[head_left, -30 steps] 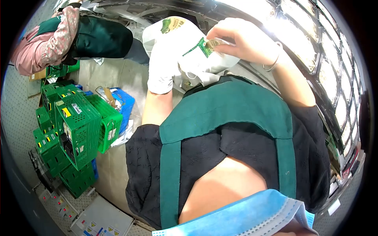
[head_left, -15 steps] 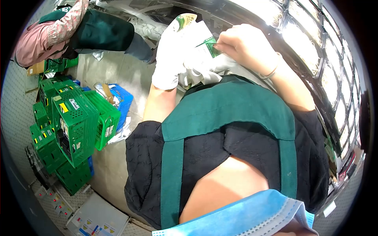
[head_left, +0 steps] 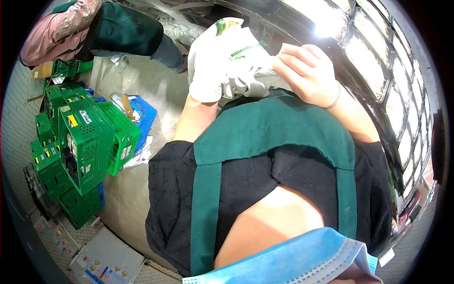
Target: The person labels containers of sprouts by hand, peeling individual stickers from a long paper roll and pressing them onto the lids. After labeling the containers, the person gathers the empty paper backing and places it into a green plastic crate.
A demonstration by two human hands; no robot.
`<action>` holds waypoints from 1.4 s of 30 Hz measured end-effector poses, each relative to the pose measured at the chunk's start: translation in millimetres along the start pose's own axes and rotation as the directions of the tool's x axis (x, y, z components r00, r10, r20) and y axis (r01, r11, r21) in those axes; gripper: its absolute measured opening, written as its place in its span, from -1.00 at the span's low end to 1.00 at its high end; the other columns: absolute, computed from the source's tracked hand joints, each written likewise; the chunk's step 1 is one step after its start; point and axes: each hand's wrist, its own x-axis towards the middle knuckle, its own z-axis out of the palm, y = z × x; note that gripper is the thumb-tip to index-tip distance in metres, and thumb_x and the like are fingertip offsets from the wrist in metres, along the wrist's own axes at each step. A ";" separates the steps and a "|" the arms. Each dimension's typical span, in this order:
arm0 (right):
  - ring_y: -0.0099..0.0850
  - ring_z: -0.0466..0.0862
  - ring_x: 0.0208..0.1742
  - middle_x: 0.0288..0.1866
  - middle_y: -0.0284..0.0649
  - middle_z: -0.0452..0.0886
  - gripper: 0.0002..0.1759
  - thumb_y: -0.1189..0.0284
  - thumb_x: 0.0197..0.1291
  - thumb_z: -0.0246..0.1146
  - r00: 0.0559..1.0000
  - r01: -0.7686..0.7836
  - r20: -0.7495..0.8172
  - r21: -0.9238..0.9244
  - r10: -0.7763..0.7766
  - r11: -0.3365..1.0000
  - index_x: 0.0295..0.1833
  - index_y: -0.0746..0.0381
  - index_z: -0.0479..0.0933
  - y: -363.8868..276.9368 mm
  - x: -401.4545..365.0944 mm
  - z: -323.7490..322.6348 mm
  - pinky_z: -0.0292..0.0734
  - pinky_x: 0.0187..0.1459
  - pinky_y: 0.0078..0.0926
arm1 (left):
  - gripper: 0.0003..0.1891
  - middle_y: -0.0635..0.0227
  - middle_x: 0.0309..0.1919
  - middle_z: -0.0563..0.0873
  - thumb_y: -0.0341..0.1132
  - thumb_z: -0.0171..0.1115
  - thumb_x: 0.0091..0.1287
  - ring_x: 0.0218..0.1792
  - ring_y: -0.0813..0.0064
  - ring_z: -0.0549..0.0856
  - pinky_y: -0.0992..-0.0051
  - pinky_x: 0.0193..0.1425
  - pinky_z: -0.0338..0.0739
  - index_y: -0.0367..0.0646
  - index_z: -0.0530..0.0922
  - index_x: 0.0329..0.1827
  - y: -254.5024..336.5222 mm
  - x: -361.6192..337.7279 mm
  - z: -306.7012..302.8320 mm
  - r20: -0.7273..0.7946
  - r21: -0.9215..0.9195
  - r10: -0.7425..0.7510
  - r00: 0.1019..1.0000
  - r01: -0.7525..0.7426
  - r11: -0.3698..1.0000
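Observation:
My left hand [head_left: 206, 71], in a white glove, is closed around a bundle of white printed labels [head_left: 247, 49] with green and yellow marks. Loose white strips [head_left: 247, 85] hang in loops below the bundle. Bare, with a thin band at the wrist, my right hand [head_left: 305, 71] is just right of the labels. Its fingers are bent and pressed together, and whatever lies between the fingertips is too small to make out.
Stacked green crates [head_left: 87, 142] and a blue crate [head_left: 144, 113] stand on the floor at left. Another person [head_left: 125, 31] in a dark green apron is at upper left. Shiny black trays [head_left: 366, 52] line the right side. A grey box [head_left: 109, 260] with warning labels sits at lower left.
My right hand has moved slightly right and down, its fingers now clear of the green part of the label they overlapped. The labels in my left hand have tilted a little.

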 end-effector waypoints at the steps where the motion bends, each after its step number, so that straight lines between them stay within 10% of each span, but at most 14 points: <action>1: -0.46 0.51 -0.22 -0.36 -0.34 0.51 -0.74 0.43 -0.19 0.13 1.000 0.004 -0.001 0.000 -0.004 1.000 -0.28 0.25 0.48 0.6 -0.7 -1.3 0.38 -0.20 -0.54 | -0.72 0.21 -0.25 0.61 -0.42 0.05 0.21 -0.26 0.46 0.63 0.59 -0.20 0.55 -0.35 0.44 -0.04 -2.5 1.2 -2.4 -0.002 -0.086 -0.001 1.000 0.001 0.996; 8: -0.47 0.52 -0.15 -0.31 -0.31 0.58 -0.72 0.44 -0.20 0.18 0.984 0.096 -0.159 0.053 -0.087 0.994 -0.26 0.23 0.55 9.5 -9.4 -2.3 0.37 -0.16 -0.48 | -0.72 0.26 -0.33 0.60 -0.44 0.11 0.16 -0.32 0.47 0.63 0.57 -0.26 0.55 -0.31 0.44 -0.06 -1.5 9.4 -8.8 -0.082 0.021 0.053 0.995 -0.052 0.998; 11: -0.47 0.51 -0.15 -0.29 -0.32 0.60 -0.75 0.46 -0.20 0.20 0.972 0.101 -0.216 0.020 -0.095 0.995 -0.28 0.20 0.57 8.5 -17.7 -1.7 0.35 -0.16 -0.46 | -0.74 0.30 -0.37 0.60 -0.43 0.14 0.15 -0.36 0.49 0.63 0.58 -0.29 0.53 -0.29 0.46 -0.09 -0.9 11.0 -10.9 -0.114 -0.103 0.085 0.990 -0.097 0.990; 13: -0.46 0.50 -0.19 -0.24 -0.32 0.61 -0.79 0.44 -0.18 0.24 0.955 0.088 -0.287 0.029 -0.076 0.996 -0.31 0.17 0.58 9.8 -21.1 -5.2 0.32 -0.16 -0.49 | -0.76 0.28 -0.32 0.60 -0.41 0.11 0.18 -0.33 0.51 0.63 0.60 -0.28 0.53 -0.26 0.47 -0.08 6.2 10.6 -20.2 0.149 -0.500 0.225 0.963 -0.123 0.857; 14: -0.44 0.51 -0.25 -0.28 -0.33 0.60 -0.81 0.49 -0.19 0.25 0.945 0.046 -0.326 0.039 -0.031 0.998 -0.33 0.16 0.59 8.5 -19.2 -12.0 0.34 -0.18 -0.46 | -0.77 0.26 -0.24 0.60 -0.38 0.07 0.23 -0.26 0.50 0.62 0.57 -0.26 0.55 -0.24 0.46 -0.07 20.4 2.1 -22.6 -0.192 -0.011 0.133 0.972 -0.138 0.990; 16: -0.41 0.52 -0.31 -0.35 -0.29 0.59 -0.81 0.54 -0.19 0.27 0.887 -0.238 -0.330 0.271 0.323 0.933 -0.33 0.19 0.59 13.5 -23.2 -9.6 0.37 -0.23 -0.48 | -0.75 0.24 -0.18 0.60 -0.33 0.04 0.26 -0.18 0.49 0.61 0.55 -0.23 0.56 -0.23 0.45 -0.04 26.9 5.9 -37.7 -0.254 -0.196 0.074 0.965 -0.126 0.973; 20: -0.62 0.52 -0.37 -0.38 -0.34 0.57 -0.84 0.50 0.02 0.24 0.449 -0.614 0.371 0.789 0.813 -0.020 -0.24 0.30 0.56 27.6 -8.9 8.4 0.42 -0.31 -0.69 | -0.64 0.24 -0.09 0.56 -0.28 -0.04 0.31 -0.18 0.43 0.62 0.51 -0.18 0.56 -0.21 0.32 0.13 26.4 3.0 -13.9 -0.197 -0.430 0.137 0.971 -0.211 0.878; 21: -0.67 0.51 -0.35 -0.34 -0.36 0.57 -0.84 0.49 0.06 0.22 0.473 -0.577 0.420 0.812 0.775 -0.088 -0.22 0.31 0.55 31.1 -10.0 13.4 0.43 -0.29 -0.70 | -0.59 0.31 -0.11 0.54 -0.32 -0.12 0.32 -0.18 0.48 0.58 0.62 -0.22 0.51 -0.16 0.18 0.23 30.4 -2.2 -19.4 -0.019 -0.482 -0.171 0.985 0.141 0.865; 25: -0.65 0.53 -0.32 -0.33 -0.34 0.56 -0.78 0.51 0.08 0.20 0.524 -0.372 0.466 0.878 0.713 -0.300 -0.13 0.31 0.49 26.6 -3.5 27.2 0.44 -0.24 -0.73 | -0.61 0.33 -0.18 0.54 -0.30 -0.08 0.31 -0.24 0.54 0.59 0.67 -0.32 0.51 -0.21 0.22 0.18 2.6 -1.2 -2.5 0.163 -0.294 -0.133 0.978 0.177 0.939; 30: -0.70 0.50 -0.32 -0.38 -0.39 0.53 -0.72 0.54 0.09 0.18 0.604 -0.344 0.449 0.892 0.659 -0.292 -0.04 0.30 0.43 18.6 0.0 33.5 0.41 -0.23 -0.77 | -0.62 0.32 -0.20 0.55 -0.33 0.01 0.27 -0.25 0.57 0.59 0.68 -0.32 0.54 -0.27 0.27 0.13 -22.7 1.4 42.6 0.155 -0.199 -0.142 0.978 0.172 0.965; 32: -0.70 0.49 -0.33 -0.41 -0.39 0.51 -0.68 0.54 0.08 0.18 0.646 -0.451 0.468 0.871 0.603 -0.194 0.00 0.29 0.41 23.3 2.1 27.2 0.40 -0.24 -0.76 | -0.60 0.27 -0.05 0.49 -0.39 0.03 0.25 -0.10 0.55 0.55 0.63 -0.14 0.54 -0.27 0.24 0.15 -54.3 24.4 23.2 0.390 -0.270 -0.046 0.920 0.162 0.949; 36: -0.63 0.50 -0.41 -0.47 -0.32 0.52 -0.72 0.55 0.04 0.15 0.800 -0.599 0.541 0.729 0.259 0.330 -0.07 0.29 0.45 43.3 16.3 5.1 0.42 -0.30 -0.67 | -0.56 0.24 -0.04 0.45 -0.29 0.03 0.28 -0.03 0.51 0.51 0.58 0.01 0.48 -0.22 0.20 0.18 -30.4 12.7 26.2 0.425 -0.233 -0.163 0.890 0.281 0.931; 38: -0.42 0.56 -0.38 -0.40 -0.24 0.53 -0.78 0.61 -0.05 0.17 0.831 -0.502 0.534 0.599 0.156 0.623 -0.20 0.27 0.50 45.6 33.6 -2.3 0.45 -0.34 -0.54 | -0.45 0.28 -0.04 0.43 -0.38 0.15 0.16 -0.02 0.55 0.48 0.60 0.05 0.42 -0.20 0.15 0.21 -37.3 18.9 23.2 0.470 0.085 0.009 0.883 -0.055 0.995; 42: -0.32 0.54 -0.41 -0.45 -0.20 0.49 -0.83 0.62 -0.11 0.18 0.805 -0.525 0.545 0.467 0.235 0.712 -0.30 0.26 0.48 37.4 53.1 -2.9 0.45 -0.34 -0.49 | -0.24 0.31 0.03 0.37 -0.48 0.29 -0.05 0.03 0.56 0.40 0.60 0.09 0.35 -0.17 0.08 0.25 -24.2 3.5 16.4 0.525 0.103 0.027 0.850 -0.095 0.990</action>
